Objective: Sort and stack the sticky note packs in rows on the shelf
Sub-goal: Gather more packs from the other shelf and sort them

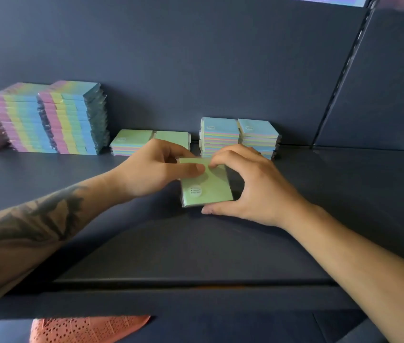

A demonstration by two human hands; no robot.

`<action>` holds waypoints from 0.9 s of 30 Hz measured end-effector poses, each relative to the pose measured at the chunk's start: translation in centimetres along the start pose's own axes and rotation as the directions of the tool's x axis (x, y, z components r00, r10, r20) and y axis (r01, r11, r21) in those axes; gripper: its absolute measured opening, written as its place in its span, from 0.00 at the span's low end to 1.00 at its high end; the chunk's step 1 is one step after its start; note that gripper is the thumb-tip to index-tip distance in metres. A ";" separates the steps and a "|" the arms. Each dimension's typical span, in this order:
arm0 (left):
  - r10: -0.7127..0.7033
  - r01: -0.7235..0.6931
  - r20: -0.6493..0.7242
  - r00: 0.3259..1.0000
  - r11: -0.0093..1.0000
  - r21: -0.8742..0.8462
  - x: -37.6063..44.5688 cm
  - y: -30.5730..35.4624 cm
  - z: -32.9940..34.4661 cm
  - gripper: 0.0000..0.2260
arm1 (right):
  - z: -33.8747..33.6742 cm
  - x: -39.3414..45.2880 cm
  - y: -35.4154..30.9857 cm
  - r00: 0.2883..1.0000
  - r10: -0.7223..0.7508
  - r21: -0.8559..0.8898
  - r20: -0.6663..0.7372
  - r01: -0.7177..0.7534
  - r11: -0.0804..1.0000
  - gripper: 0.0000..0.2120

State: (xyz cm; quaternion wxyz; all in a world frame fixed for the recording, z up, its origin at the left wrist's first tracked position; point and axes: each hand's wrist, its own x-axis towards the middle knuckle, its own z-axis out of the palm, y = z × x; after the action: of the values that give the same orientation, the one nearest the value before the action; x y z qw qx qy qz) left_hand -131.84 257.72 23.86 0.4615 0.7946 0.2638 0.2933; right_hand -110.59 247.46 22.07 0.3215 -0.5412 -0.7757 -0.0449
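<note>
In the head view, a green sticky note pack (207,185) sits in the centre of the frame, on the dark blue shelf (344,194), with a round white label near its lower left corner. The left hand (156,169) comes from the left side and pinches the upper left part of the pack, the thumb lying on the top face and the other fingers curled behind the far edge. The right hand (250,186) comes from the right side and is curled around the pack: the thumb presses the near edge, the fingers bend over the far edge. At the back of the shelf, just above the hands, two low green-topped packs (131,142) stand side by side, and to the right of them two blue-topped stacks (220,134) touch each other. In the left part of the frame, tall rainbow-striped stacks (47,120) stand close together against the back wall. At the bottom of the frame, a piece of orange perforated fabric (89,329) shows under the shelf edge.
</note>
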 end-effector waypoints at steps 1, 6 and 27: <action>-0.013 0.013 -0.004 1.000 1.000 0.025 -0.4 0.0 -0.2 0.13 | 0.0 -0.1 0.0 1.000 0.003 0.008 0.008 -0.003 1.000 0.33; -0.084 0.077 -0.090 0.992 0.994 -0.078 -3.6 -0.2 -0.5 0.22 | 0.6 0.3 -1.4 0.997 -0.061 0.007 0.052 0.061 0.998 0.34; -0.166 0.034 0.053 0.985 0.482 0.875 -6.3 -6.9 -18.1 0.33 | 9.0 15.9 -4.8 0.979 0.156 -0.248 0.135 -0.119 0.961 0.23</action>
State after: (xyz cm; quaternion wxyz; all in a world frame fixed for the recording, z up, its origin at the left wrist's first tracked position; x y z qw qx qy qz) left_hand -150.07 266.81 23.59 0.0289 0.9191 0.3910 0.0399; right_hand -122.09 262.13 25.00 0.1961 -0.6305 -0.7473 -0.0736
